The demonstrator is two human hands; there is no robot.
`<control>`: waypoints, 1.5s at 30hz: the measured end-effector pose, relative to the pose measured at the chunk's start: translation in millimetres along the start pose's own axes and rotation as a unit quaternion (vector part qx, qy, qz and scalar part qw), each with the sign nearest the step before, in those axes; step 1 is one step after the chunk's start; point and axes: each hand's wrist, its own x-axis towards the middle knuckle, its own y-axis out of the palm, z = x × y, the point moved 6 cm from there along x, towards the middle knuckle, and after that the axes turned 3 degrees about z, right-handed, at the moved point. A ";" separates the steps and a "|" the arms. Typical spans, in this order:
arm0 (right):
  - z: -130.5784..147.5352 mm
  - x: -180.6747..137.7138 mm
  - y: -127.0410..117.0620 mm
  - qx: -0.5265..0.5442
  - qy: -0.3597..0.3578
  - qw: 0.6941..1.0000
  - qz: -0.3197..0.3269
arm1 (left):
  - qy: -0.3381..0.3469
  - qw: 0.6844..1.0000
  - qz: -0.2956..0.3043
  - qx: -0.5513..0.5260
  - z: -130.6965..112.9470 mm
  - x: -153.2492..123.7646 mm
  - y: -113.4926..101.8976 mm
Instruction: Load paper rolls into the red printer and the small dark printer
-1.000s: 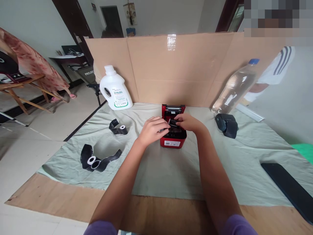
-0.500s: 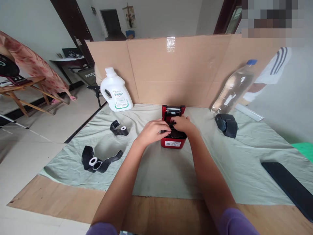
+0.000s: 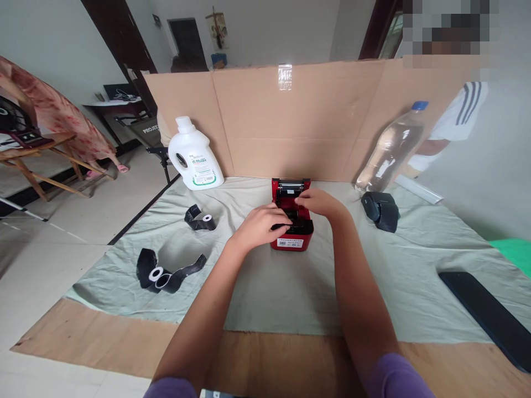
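A small red printer (image 3: 305,242) with a white label on its front stands in the middle of the cloth, its lid (image 3: 290,188) raised at the back. Over the printer's left side lies my left hand (image 3: 262,224), thumb and fingers closed about the black edge of the compartment. What the fingertips touch inside is partly hidden. My right hand (image 3: 321,202) is above the right side, in front of the raised lid, fingers bent but apart, with nothing visible in them. Dark parts show inside the compartment.
Two black ribbon rolls (image 3: 203,223) (image 3: 166,281) lie unwound at left. A white detergent bottle (image 3: 197,160) and a large clear bottle (image 3: 392,146) lean by the cardboard screen (image 3: 290,119). A black device (image 3: 380,211) and a dark phone-like slab (image 3: 487,315) lie right. A person sits behind.
My right hand has lifted up and back out of the printer's compartment, uncovering more of its inside. My left hand has stayed on the left side. The view has shifted slightly.
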 end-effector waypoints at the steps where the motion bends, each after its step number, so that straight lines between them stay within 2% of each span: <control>1: -5.0 0.8 -9.4 0.022 0.005 0.999 -0.034 | 0.003 1.000 -0.003 0.010 -0.4 -1.1 -0.8; 3: -12.6 2.1 -23.3 0.038 0.017 0.993 -0.109 | 0.009 0.999 -0.015 0.034 -1.9 -5.9 -1.1; 5: -16.9 3.6 -27.1 0.067 0.029 0.984 -0.159 | 0.012 0.997 -0.042 0.059 -3.9 -14.3 1.1; 9: -25.4 5.7 -16.7 0.217 0.057 0.956 -0.187 | 0.012 0.988 -0.123 0.091 -11.1 -36.4 14.7; 12: -30.0 -1.0 -13.8 0.275 0.036 0.939 -0.202 | 0.015 0.980 -0.168 0.103 -18.1 -48.4 27.1; 18: -30.1 -34.2 5.6 0.173 -0.085 0.973 -0.129 | 0.010 0.970 -0.200 0.137 -27.4 -56.6 35.0; 20: -33.7 -45.3 14.2 0.159 -0.102 0.973 -0.136 | 0.006 0.967 -0.208 0.149 -29.0 -58.6 34.1; 23: -43.7 -53.0 23.3 0.207 -0.081 0.962 -0.159 | 0.007 0.961 -0.223 0.163 -31.3 -61.2 32.9; 29: -52.2 -48.6 33.1 0.310 -0.050 0.942 -0.116 | 0.012 0.961 -0.229 0.153 -33.8 -63.0 34.5; 35: -49.4 -50.6 38.0 0.339 -0.032 0.934 -0.105 | 0.004 0.963 -0.229 0.141 -32.1 -63.9 35.7; 45: -56.2 -48.1 53.5 0.369 -0.033 0.923 -0.105 | -0.064 0.967 -0.239 0.062 -11.6 -62.5 41.0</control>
